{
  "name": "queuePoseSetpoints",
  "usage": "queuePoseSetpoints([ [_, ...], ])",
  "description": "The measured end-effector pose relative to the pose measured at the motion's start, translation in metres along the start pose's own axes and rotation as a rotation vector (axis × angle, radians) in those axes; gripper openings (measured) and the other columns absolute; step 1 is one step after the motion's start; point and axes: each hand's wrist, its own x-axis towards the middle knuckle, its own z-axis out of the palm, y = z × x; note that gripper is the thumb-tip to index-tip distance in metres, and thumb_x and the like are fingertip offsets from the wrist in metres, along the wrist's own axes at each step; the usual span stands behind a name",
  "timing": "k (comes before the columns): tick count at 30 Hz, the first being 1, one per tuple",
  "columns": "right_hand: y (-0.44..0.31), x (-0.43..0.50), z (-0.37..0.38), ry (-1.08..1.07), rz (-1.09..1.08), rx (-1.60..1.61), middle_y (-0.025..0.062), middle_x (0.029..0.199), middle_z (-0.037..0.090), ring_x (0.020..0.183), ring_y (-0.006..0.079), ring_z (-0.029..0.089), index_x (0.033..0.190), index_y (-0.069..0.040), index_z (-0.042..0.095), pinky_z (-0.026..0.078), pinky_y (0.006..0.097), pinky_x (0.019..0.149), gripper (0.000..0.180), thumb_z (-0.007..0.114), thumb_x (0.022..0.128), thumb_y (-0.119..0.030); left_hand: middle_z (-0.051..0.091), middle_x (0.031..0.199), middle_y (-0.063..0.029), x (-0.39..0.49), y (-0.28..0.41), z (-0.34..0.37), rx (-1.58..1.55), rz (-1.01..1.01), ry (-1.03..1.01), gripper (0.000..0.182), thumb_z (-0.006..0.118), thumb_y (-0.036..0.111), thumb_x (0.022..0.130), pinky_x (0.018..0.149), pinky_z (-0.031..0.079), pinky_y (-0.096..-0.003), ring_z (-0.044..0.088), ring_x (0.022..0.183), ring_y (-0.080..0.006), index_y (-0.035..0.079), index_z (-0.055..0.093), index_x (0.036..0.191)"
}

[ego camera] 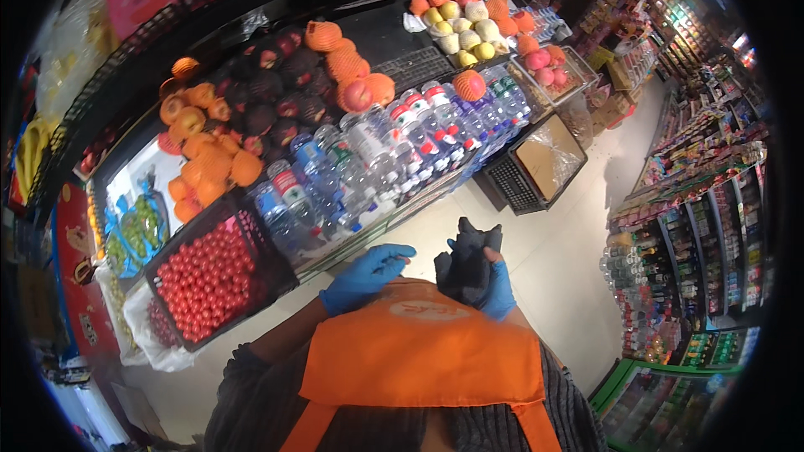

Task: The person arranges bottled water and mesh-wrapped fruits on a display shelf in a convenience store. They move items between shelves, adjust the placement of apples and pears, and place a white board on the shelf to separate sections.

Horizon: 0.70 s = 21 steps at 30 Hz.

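My right hand [500, 292], in a blue glove with a bare fingertip showing, grips a crumpled black bundle [463, 263] in front of my apron. Whether the bundle is cloth or foam fruit netting I cannot tell. My left hand [372, 273], also gloved in blue, is held to the left of the bundle, apart from it. Its fingers are loosely bent and nothing shows in them. Beyond both hands, several plastic drink bottles [370, 144] lie in a row along the front of the fruit stand. An orange apron [421, 358] covers my chest.
A black crate of cherry tomatoes [204, 282] stands at the left. Netted fruit [210, 166], dark-wrapped fruit [276, 85] and pale netted fruit [468, 28] lie on the stand. A black basket [531, 179] with cardboard is on the floor ahead. Stocked shelves [697, 251] line the right.
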Motion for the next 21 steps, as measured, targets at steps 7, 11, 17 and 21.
queuePoseSetpoints([
  [7,-0.118,0.091,-0.005,0.088,-0.096,-0.233,0.0133,0.141,0.055,0.127,0.03,0.054,0.147,-0.005,0.042,0.039,0.0427,0.113,0.069,0.04,0.1,-0.056,0.061,0.119,-0.0056,0.122,0.013,-0.06,0.006,-0.016,0.052,0.032,0.054,0.015,0.102,0.095,0.044,-0.0268,0.056,0.107,-0.0112,0.002,0.056,0.131],
  [11,-0.173,0.133,-0.026,0.141,-0.173,-0.207,0.0133,0.138,0.057,0.124,0.0295,0.056,0.144,-0.005,0.046,0.042,0.0425,0.11,0.062,0.044,0.101,-0.05,0.061,0.106,-0.0009,0.194,0.023,-0.066,0.127,0.089,0.119,0.03,0.06,0.018,0.1,0.081,0.047,-0.0248,0.053,0.09,-0.0074,0.004,0.06,0.126],
  [17,-0.282,0.235,-0.074,0.239,-0.165,-0.4,0.0105,0.135,0.058,0.119,0.0273,0.059,0.143,-0.005,0.047,0.046,0.0402,0.105,0.058,0.052,0.1,-0.045,0.062,0.12,-0.0046,0.295,0.017,-0.059,-0.017,0.069,0.294,0.03,0.059,0.019,0.1,0.1,0.046,-0.0313,0.058,0.111,-0.0137,0.008,0.059,0.127],
  [21,-0.365,0.347,-0.081,0.252,-0.272,-0.734,0.0058,0.137,0.055,0.127,0.0178,0.05,0.144,-0.003,0.047,0.037,0.0322,0.109,0.056,0.06,0.099,-0.035,0.062,0.117,-0.0083,0.368,-0.005,-0.049,0.274,0.176,0.612,0.032,0.062,0.018,0.097,0.095,0.048,-0.0331,0.06,0.107,-0.0175,0.011,0.059,0.128],
])
